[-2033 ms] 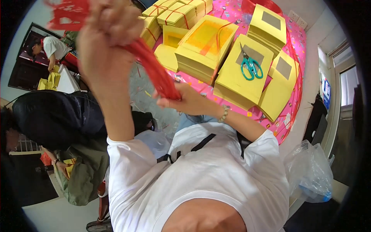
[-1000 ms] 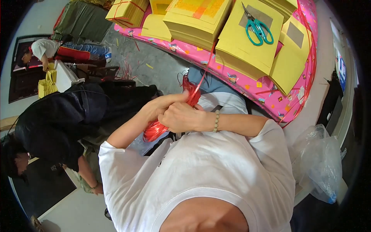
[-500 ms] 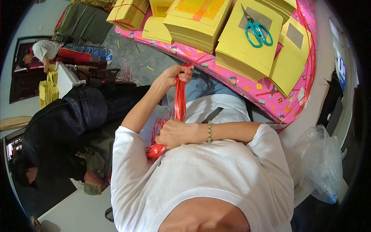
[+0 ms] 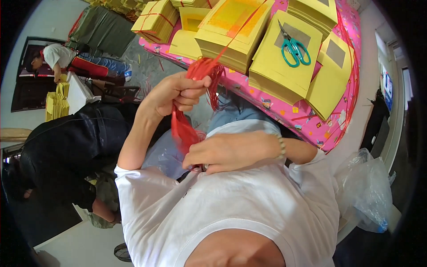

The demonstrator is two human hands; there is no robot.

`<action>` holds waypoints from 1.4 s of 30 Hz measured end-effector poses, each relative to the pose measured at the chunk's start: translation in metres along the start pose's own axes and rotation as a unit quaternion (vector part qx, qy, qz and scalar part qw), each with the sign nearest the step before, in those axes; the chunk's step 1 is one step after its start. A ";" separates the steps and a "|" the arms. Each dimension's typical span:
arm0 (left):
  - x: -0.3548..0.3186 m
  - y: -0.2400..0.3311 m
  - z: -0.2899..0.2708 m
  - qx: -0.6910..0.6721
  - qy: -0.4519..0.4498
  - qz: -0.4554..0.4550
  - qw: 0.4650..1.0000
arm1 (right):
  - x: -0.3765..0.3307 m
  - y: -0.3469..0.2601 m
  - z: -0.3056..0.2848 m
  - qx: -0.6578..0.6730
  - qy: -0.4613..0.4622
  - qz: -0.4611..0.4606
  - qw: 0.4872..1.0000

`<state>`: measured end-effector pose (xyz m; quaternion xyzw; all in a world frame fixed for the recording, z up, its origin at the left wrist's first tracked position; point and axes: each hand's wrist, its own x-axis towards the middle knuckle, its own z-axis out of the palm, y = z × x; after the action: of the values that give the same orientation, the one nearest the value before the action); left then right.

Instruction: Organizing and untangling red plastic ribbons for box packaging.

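Ribbon strands [image 4: 181, 129], red and glossy, hang in a loose bundle between the two hands of a seated worker in a white T-shirt [image 4: 240, 196], just short of a tabletop [image 4: 267, 104] covered in pink patterned sheeting. The left hand [image 4: 182, 93] is clenched around the upper part of the bundle, with a tuft of loose ends spilling over its fingers. The right hand [image 4: 233, 151], a beaded bracelet [image 4: 282, 147] at its wrist, lies across the lower end with fingers bent; whether it grips the strands cannot be told. A thin red strip [image 4: 238, 33] runs from the tuft up over a thick yellow stack [image 4: 227, 49] marked with an orange patch. Beside it, teal-handled scissors [image 4: 291, 43] rest on another yellow stack [image 4: 275, 73] bearing a gray rectangle. A yellow bundle [image 4: 153, 22] tied with red ribbon sits at the tabletop's far left. At left, a person in black [image 4: 75, 138] bends low; beyond, another in a white top [image 4: 60, 54] stoops near yellow pieces [image 4: 57, 106]. At right hangs a clear plastic bag [image 4: 367, 191].
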<state>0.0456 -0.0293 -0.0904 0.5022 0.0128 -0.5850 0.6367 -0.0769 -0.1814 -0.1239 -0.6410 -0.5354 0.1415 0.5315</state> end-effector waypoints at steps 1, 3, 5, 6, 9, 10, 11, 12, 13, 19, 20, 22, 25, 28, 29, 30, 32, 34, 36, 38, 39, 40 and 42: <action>-0.002 0.001 -0.001 0.002 0.001 0.004 1.000 | -0.001 -0.006 -0.012 0.043 0.010 -0.023 0.999; -0.005 0.004 -0.003 0.042 0.002 0.020 0.999 | 0.000 -0.007 -0.034 -0.081 0.158 -0.062 0.982; -0.008 -0.001 0.022 0.035 0.230 0.092 0.968 | 0.005 -0.015 -0.064 -0.344 0.333 -0.030 0.878; -0.017 0.006 0.026 0.052 0.098 0.059 0.992 | 0.004 -0.010 -0.074 -0.349 0.336 -0.030 0.874; -0.033 0.018 0.045 0.071 -0.032 0.040 0.996 | 0.005 0.016 -0.092 -0.351 0.333 -0.046 0.874; -0.036 0.019 0.048 0.069 -0.050 0.046 0.995 | 0.006 0.022 -0.094 -0.315 0.316 -0.040 0.894; -0.038 0.021 0.051 0.066 -0.068 0.052 0.994 | 0.007 0.027 -0.098 -0.278 0.299 -0.032 0.912; -0.042 0.022 0.056 0.072 -0.080 0.059 0.992 | 0.008 0.028 -0.104 -0.315 0.281 -0.015 0.906; -0.046 0.024 0.061 0.076 -0.079 0.063 0.992 | 0.007 0.031 -0.109 -0.319 0.281 -0.019 0.905; -0.088 0.045 0.077 0.018 -0.127 0.144 0.981 | 0.016 0.015 -0.128 -0.295 0.323 -0.040 0.898; -0.107 0.047 0.085 0.027 -0.135 0.178 0.974 | 0.019 0.018 -0.130 -0.325 0.328 -0.040 0.886; -0.129 0.054 0.088 0.039 -0.264 0.225 0.937 | 0.009 0.021 -0.131 -0.289 0.336 0.011 0.896; -0.150 0.065 0.093 0.122 -0.447 0.232 0.855 | 0.003 0.023 -0.124 -0.118 0.314 0.069 0.940; -0.174 0.052 0.085 0.117 -0.404 0.276 0.864 | -0.006 0.012 -0.125 0.036 0.248 0.128 0.960; -0.174 0.049 0.072 0.116 -0.410 0.273 0.863 | -0.016 0.008 -0.127 0.056 0.227 0.179 0.956; -0.170 0.042 0.053 0.093 -0.409 0.260 0.870 | -0.026 0.018 -0.129 0.002 0.265 0.140 0.954; -0.165 0.018 0.021 0.017 -0.334 0.246 0.910 | -0.034 0.017 -0.141 -0.069 0.326 0.102 0.938; -0.157 -0.022 0.004 -0.065 -0.184 0.239 0.951 | -0.038 0.009 -0.148 -0.155 0.408 0.100 0.894; -0.130 -0.051 -0.004 -0.088 -0.066 0.205 0.972 | -0.045 0.000 -0.154 -0.178 0.418 0.086 0.887; -0.104 -0.084 -0.018 -0.122 -0.021 0.159 0.980 | -0.043 -0.004 -0.158 -0.228 0.401 0.042 0.886; -0.089 -0.105 -0.033 -0.155 -0.029 0.137 0.978 | -0.042 -0.007 -0.158 -0.228 0.398 0.043 0.887; -0.078 -0.126 -0.050 -0.184 -0.049 0.109 0.976 | -0.042 -0.010 -0.159 -0.258 0.339 0.071 0.902; -0.065 -0.162 -0.074 -0.210 -0.060 0.075 0.973 | -0.045 -0.016 -0.161 -0.323 0.220 0.122 0.912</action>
<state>-0.0554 0.0973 -0.1887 0.3208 0.0595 -0.5491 0.7695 0.0182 -0.3062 -0.0645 -0.8531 -0.3385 -0.1199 0.3786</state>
